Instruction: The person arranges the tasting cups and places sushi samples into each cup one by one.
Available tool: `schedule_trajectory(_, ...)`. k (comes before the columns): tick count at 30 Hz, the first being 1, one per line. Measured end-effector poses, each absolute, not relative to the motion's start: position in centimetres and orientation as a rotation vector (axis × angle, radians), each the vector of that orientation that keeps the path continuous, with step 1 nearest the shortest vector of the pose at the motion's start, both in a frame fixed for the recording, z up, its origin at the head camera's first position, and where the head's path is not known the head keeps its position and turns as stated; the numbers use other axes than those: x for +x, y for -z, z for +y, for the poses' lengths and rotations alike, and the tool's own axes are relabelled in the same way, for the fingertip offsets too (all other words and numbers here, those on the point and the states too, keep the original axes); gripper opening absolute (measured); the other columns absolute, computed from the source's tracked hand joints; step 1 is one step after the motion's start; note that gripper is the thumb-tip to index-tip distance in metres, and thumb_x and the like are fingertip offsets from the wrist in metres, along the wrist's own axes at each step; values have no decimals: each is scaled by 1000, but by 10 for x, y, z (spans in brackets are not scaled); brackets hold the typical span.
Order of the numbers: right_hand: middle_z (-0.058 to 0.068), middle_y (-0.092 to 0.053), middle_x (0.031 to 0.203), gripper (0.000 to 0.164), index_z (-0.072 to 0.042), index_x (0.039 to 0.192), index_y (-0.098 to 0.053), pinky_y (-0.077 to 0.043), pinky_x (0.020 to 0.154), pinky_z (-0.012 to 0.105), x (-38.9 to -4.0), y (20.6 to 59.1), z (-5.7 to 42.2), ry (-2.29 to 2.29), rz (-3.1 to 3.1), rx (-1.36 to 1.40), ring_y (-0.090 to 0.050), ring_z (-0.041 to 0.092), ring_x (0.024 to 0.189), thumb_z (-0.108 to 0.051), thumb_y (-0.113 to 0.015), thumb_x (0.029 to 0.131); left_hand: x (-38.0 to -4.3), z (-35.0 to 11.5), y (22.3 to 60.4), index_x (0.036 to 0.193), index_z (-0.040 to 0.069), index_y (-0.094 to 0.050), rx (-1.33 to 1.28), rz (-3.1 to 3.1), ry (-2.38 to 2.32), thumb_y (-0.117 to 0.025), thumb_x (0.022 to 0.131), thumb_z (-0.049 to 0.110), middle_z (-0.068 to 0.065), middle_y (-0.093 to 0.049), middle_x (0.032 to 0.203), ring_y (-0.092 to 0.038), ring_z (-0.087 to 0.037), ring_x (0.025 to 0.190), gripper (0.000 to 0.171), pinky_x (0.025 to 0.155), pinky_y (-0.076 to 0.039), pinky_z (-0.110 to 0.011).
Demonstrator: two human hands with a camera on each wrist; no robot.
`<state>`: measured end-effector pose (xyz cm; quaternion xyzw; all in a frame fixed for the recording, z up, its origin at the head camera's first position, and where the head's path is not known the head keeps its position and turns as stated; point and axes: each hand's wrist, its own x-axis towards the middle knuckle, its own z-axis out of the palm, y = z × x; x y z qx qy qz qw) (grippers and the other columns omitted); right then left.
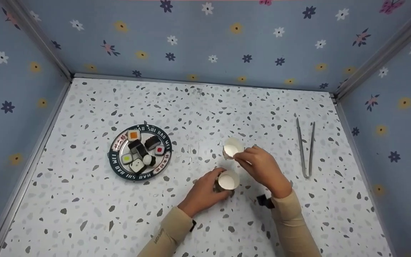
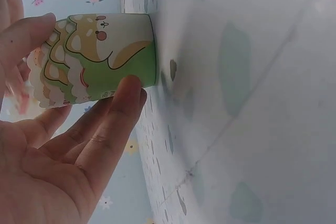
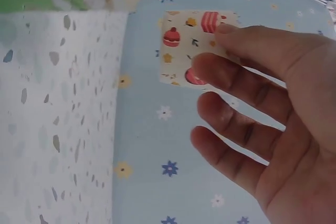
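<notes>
The left hand [image 1: 202, 192] holds an upright stack of paper cups [image 2: 121, 51] on the table [image 1: 205, 114], thumb and fingers clamped round its sides. Just beyond, the right hand [image 1: 260, 167] pinches a single cup [image 1: 233, 145] above the table, its other fingers apart.

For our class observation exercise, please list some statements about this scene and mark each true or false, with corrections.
1. The right hand pinches a dessert-print baking cup. True.
2. Sushi pieces rest on the round plate. True.
3. The left hand touches the plate. False: it holds stacked animal-print baking cups.
4. The metal tongs lie with arms apart. True.
5. The plate lies between the tongs and the left hand. False: the left hand is between plate and tongs.
</notes>
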<state>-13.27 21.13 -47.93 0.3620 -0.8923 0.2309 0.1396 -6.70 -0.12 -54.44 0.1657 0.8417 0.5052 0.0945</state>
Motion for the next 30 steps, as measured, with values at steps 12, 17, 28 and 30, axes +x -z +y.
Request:
schedule_trajectory(12, 4, -70, 87, 13, -9, 100, -78, -51, 64, 36, -206, 499, 185, -611, -2702, 1045, -58, 21, 75, -16, -68, 97, -66, -1, 545, 141, 20, -51, 464, 2502, -1460, -80, 85, 35, -3, -61, 127, -59, -17, 112, 66, 93, -47, -43)
schedule_trajectory(17, 5, -70, 86, 15, -9, 100, -78, -52, 65, 37, -234, 508, 177, -600, -2734, 1007, -59, 23, 75, -18, -67, 98, -66, -2, 544, 142, 18, -50, 493, 2485, -1462, -78, 87, 36, -3, -60, 126, -59, -16, 109, 64, 92, -48, -41)
schedule_trajectory(28, 8, -73, 91, 18, -9, 100, -78, -53, 71, 41, -275, 524, 138, -607, -2927, 912, -64, 26, 82, -20, -65, 99, -65, -5, 543, 143, 20, -50, 462, 2508, -1438, -76, 86, 38, -2, -61, 128, -58, -16, 111, 65, 93, -47, -44)
schedule_trajectory(30, 7, -73, 93, 19, -10, 101, -79, -54, 72, 41, -277, 528, 133, -595, -2960, 883, -65, 25, 82, -23, -65, 99, -65, -5, 543, 143, 20, -50, 460, 2510, -1436, -76, 86, 38, -2, -61, 128, -58, -16, 112, 66, 94, -46, -45)
